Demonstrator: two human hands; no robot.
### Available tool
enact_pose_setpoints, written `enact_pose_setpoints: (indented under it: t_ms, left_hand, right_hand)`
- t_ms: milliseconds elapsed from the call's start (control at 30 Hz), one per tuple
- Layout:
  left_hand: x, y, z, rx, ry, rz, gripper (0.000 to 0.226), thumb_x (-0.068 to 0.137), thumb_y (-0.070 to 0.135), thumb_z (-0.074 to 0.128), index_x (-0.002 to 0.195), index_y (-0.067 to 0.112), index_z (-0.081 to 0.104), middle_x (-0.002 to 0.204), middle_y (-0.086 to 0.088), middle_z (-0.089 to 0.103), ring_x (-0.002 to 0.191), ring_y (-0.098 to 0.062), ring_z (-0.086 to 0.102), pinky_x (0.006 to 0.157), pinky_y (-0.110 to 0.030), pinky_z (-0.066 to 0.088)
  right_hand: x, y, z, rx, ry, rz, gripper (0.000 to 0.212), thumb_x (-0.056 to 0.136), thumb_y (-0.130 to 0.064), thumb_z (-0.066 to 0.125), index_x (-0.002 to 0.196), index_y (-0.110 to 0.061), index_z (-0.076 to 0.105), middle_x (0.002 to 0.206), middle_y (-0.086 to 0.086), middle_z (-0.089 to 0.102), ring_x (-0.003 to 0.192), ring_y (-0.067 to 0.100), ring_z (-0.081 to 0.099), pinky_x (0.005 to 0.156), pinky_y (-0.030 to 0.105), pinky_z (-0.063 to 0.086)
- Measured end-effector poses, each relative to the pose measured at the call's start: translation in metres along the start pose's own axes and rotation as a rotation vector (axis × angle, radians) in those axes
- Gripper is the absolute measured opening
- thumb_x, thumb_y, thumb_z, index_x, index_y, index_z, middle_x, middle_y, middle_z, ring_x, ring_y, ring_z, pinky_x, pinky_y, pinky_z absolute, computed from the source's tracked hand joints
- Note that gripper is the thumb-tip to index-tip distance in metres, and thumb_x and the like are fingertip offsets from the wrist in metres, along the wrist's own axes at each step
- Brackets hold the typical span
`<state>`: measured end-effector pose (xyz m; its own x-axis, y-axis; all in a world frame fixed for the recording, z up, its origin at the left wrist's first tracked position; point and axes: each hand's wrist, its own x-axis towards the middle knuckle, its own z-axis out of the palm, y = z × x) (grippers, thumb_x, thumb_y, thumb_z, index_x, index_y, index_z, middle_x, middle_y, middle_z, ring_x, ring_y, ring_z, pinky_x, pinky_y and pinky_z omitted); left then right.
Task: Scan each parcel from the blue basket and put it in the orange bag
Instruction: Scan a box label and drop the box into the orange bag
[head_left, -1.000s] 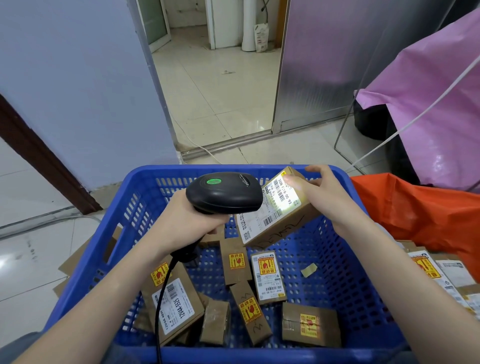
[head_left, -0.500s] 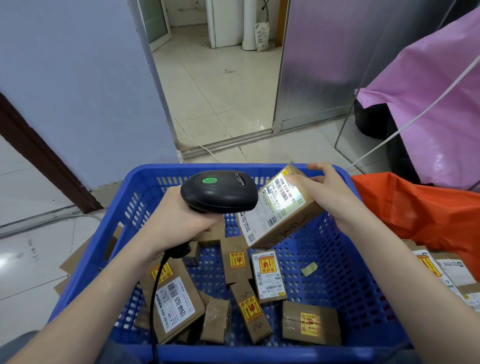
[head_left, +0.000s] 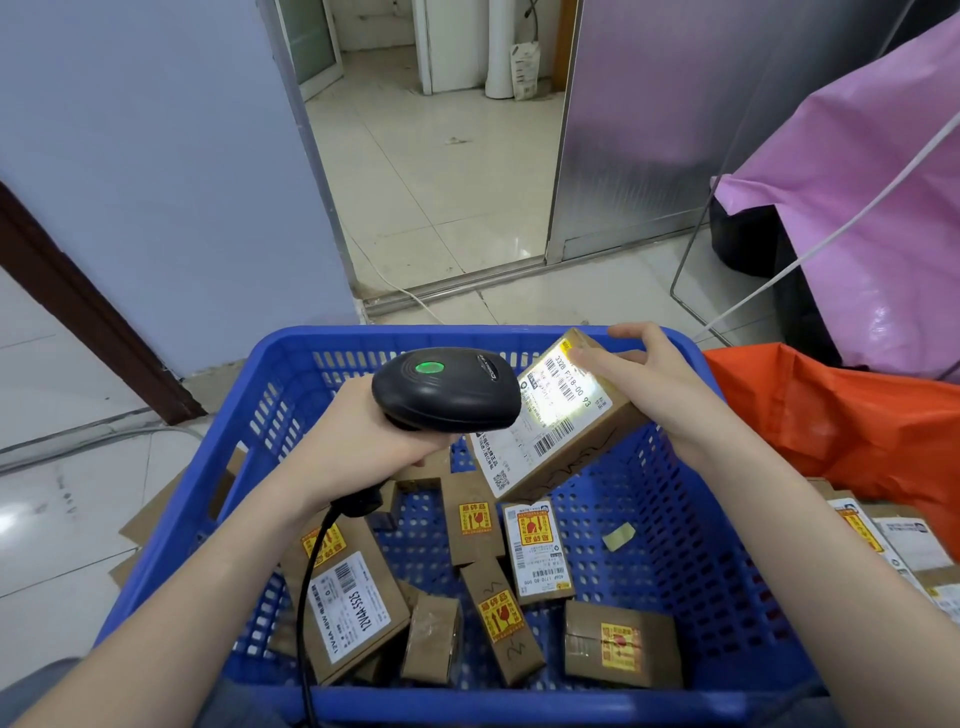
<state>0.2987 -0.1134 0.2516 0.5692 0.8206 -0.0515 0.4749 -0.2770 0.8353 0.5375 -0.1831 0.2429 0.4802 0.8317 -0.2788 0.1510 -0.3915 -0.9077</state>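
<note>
The black handheld barcode scanner (head_left: 445, 389) covered the near-left corner of the brown cardboard parcel with a white shipping label (head_left: 558, 415), and a bright patch of light on the label washed out part of its print. The left hand (head_left: 363, 431) had its fingers curled round the scanner's grip; the fingertips were hidden beneath the scanner head, and its black cable (head_left: 306, 597) ran out of view at the bottom edge. The right hand (head_left: 649, 379) gripped the parcel's far-right end, thumb on the label and fingers curled over the far edge. The parcel was held above the blue plastic basket (head_left: 727, 545), clear of the smaller brown boxes lying on its floor. Its long axis ran from near-left to far-right, with the near-left end tilted down and the label facing up. The orange bag (head_left: 841, 426) lay just beside the basket on the right, cut off by the frame edge.
</note>
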Motion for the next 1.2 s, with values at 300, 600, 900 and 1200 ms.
enact_pose_setpoints:
  t_ms: [300, 600, 900, 1200]
  left_hand:
    - [-0.001, -0.001, -0.003, -0.019, -0.022, 0.023, 0.017, 0.079, 0.013, 0.072, 0.075, 0.024, 0.06, 0.052, 0.006, 0.06, 0.05, -0.002, 0.057, 0.053, -0.017, 0.045]
    - [-0.001, 0.0, -0.002, -0.004, 0.002, 0.021, 0.028, 0.078, 0.007, 0.069, 0.062, 0.025, 0.056, 0.048, 0.004, 0.056, 0.046, -0.003, 0.052, 0.05, -0.016, 0.043]
    - [0.0, 0.001, 0.005, -0.026, 0.051, 0.047, 0.016, 0.079, 0.024, 0.074, 0.081, 0.012, 0.063, 0.055, 0.002, 0.061, 0.051, -0.003, 0.052, 0.054, -0.019, 0.046]
    - [0.001, 0.037, 0.055, -0.088, 0.079, 0.073, 0.018, 0.073, 0.021, 0.08, 0.085, 0.025, 0.066, 0.067, 0.005, 0.069, 0.061, 0.0, 0.06, 0.059, -0.016, 0.047]
  right_hand:
    - [-0.002, -0.002, 0.0, 0.009, -0.004, -0.004, 0.064, 0.08, -0.043, 0.07, 0.133, -0.027, 0.038, 0.109, 0.003, 0.065, 0.088, 0.017, 0.064, 0.069, 0.027, 0.045]
    - [-0.002, -0.001, -0.001, 0.022, -0.005, 0.0, 0.06, 0.078, -0.045, 0.072, 0.127, -0.029, 0.041, 0.111, 0.004, 0.065, 0.091, 0.019, 0.065, 0.073, 0.031, 0.046]
    - [-0.011, -0.009, -0.013, 0.105, 0.051, -0.009, 0.056, 0.084, -0.032, 0.067, 0.132, -0.028, 0.039, 0.099, 0.002, 0.066, 0.077, 0.012, 0.065, 0.06, 0.025, 0.044]
    - [-0.047, -0.01, -0.104, 0.318, 0.263, -0.1, 0.033, 0.086, -0.014, 0.06, 0.117, -0.019, 0.051, 0.077, -0.009, 0.063, 0.06, 0.005, 0.06, 0.062, 0.031, 0.045]
